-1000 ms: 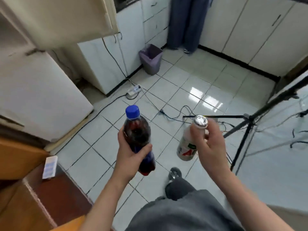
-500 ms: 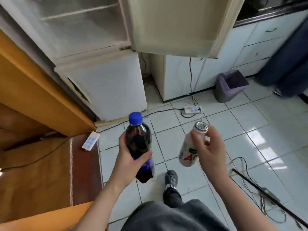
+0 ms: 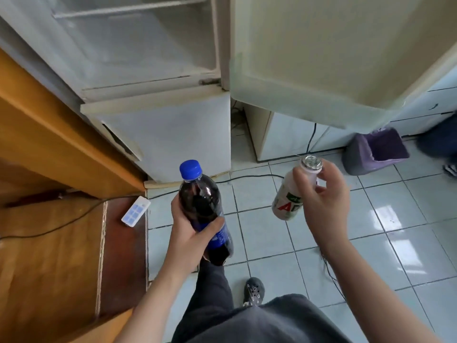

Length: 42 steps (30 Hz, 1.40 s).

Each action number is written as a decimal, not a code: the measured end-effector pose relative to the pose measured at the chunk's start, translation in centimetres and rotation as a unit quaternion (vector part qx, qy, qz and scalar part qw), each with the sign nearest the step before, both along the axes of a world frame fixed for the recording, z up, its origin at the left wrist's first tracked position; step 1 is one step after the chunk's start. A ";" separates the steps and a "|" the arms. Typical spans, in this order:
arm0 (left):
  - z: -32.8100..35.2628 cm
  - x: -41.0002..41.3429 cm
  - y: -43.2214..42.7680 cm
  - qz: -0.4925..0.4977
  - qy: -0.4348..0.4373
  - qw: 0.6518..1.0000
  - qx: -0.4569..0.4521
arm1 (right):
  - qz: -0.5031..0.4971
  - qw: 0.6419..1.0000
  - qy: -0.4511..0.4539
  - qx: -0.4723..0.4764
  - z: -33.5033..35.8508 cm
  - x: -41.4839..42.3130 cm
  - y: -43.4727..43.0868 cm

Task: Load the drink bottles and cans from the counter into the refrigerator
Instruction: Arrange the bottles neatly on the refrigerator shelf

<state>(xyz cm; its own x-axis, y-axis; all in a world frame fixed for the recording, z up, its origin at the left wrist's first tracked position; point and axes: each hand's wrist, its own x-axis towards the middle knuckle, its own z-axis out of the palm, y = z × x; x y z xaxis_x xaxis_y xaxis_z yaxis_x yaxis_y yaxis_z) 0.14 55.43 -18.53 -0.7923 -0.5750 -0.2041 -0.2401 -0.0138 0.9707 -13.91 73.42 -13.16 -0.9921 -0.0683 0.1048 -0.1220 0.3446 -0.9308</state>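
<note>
Gripping cola bottle in left fingers, milk bottle in right fingers.

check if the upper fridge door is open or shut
Open: the upper door stands out to the right, baring the refrigerator interior and its shelf.

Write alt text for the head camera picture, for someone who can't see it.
A person stands at an open refrigerator, the left hand gripping a dark cola bottle with a blue cap and the right hand holding a small white drink bottle by its neck. A purple bin sits on the tiled floor to the right.
</note>
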 end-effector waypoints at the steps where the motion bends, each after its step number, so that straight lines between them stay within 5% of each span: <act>1: -0.6 -1.3 -0.9 -0.001 -0.004 1.000 0.012 | -0.017 1.000 -0.004 0.004 -0.4 -0.9 -0.8; 21: 1.9 -26.5 -17.1 -0.077 0.037 0.996 -0.005 | -0.272 0.949 0.159 -0.016 5.2 -22.0 -12.6; 33: 1.6 -26.1 -15.1 -0.018 0.008 1.000 0.006 | -0.126 0.991 0.029 0.025 -1.2 -26.4 -11.0; 42: 2.0 -26.2 -15.3 0.001 0.014 1.000 -0.002 | -0.044 0.995 0.063 0.069 -2.2 -26.3 -11.0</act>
